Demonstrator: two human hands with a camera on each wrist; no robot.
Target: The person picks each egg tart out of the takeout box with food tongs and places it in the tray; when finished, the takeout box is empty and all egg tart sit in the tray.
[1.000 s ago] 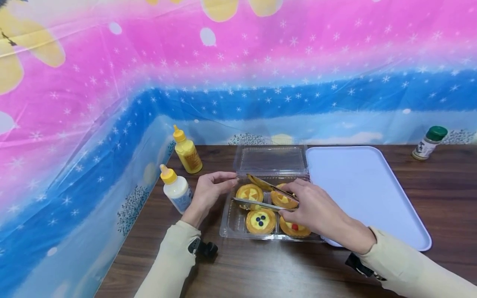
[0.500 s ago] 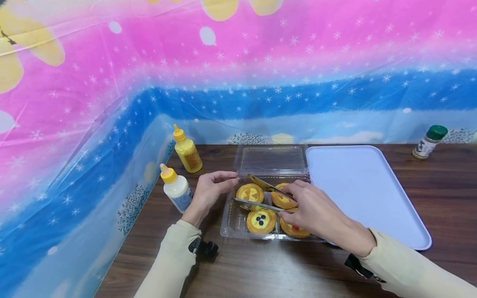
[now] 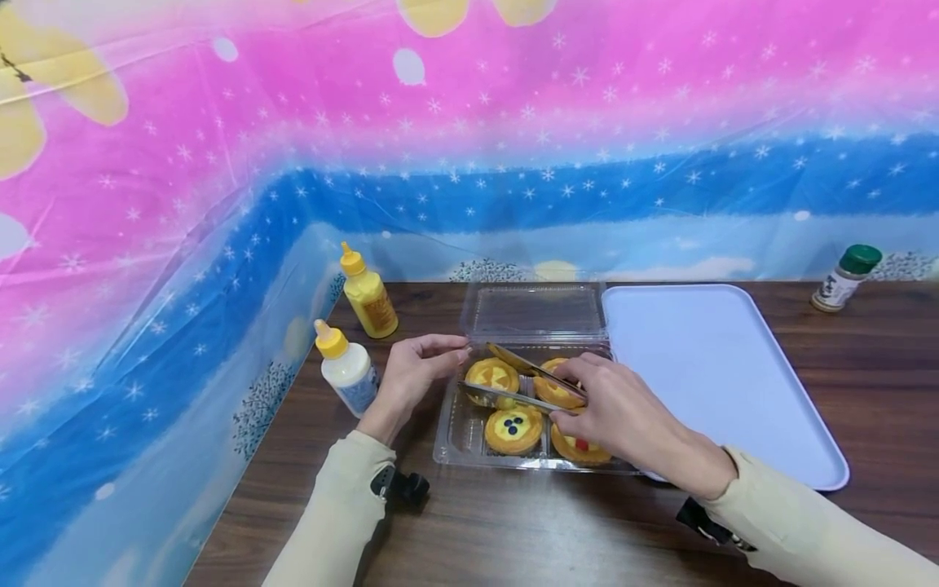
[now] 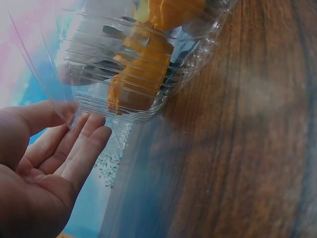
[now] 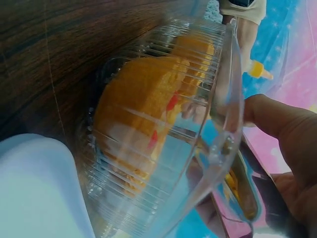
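In the head view, my left hand [image 3: 414, 379] pinches the left rim of a clear plastic container [image 3: 456, 440], thumb above and fingers below in the left wrist view. My right hand [image 3: 627, 416] holds metal tongs [image 3: 517, 398] reaching into the container from the right. Their two arms lie on either side of the far-left egg tart [image 3: 490, 372], whose topping is yellow pieces. Nearest the front is a blueberry tart [image 3: 512, 432]. A tart with red topping [image 3: 582, 451] and another tart [image 3: 553, 387] are partly hidden by my right hand and the tongs.
The container's clear lid [image 3: 535, 311] stands folded back behind it. A pale tray [image 3: 711, 367] lies to the right. Two squeeze bottles, yellow [image 3: 372, 306] and white [image 3: 350, 375], stand at left. A green-capped shaker [image 3: 844, 281] is at far right.
The tip of the tongs' nearer arm has shifted slightly away from me, so the gap around the far-left tart is narrower. My left hand keeps its place.
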